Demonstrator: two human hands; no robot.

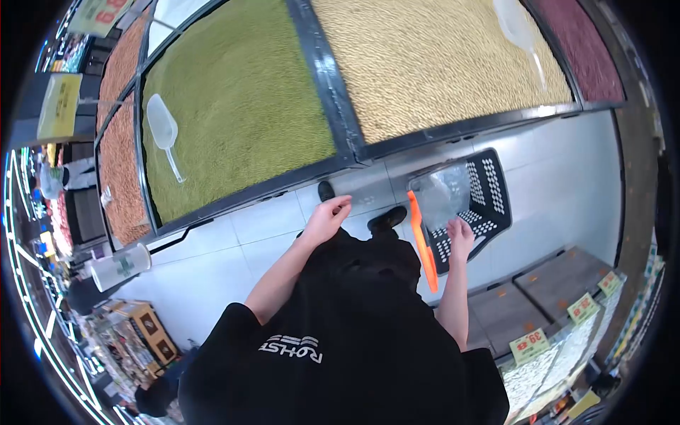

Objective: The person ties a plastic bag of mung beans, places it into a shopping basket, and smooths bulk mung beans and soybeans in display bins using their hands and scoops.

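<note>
My left hand is closed in a pinch in front of my body, on what looks like a thin see-through plastic bag that shows faintly against the floor. My right hand, its fingers curled together, is over the black shopping basket. Whatever is between those fingertips, if anything, is too small to make out. A clear plastic bag lies in the basket just beyond the right fingertips; its contents are unclear. The basket's orange handle lies along the side nearer my left hand.
Ahead, black-framed bins hold green beans and pale yellow beans. One white scoop rests on the green beans, another scoop on the yellow. Price-tagged displays stand at right. Another person is far left.
</note>
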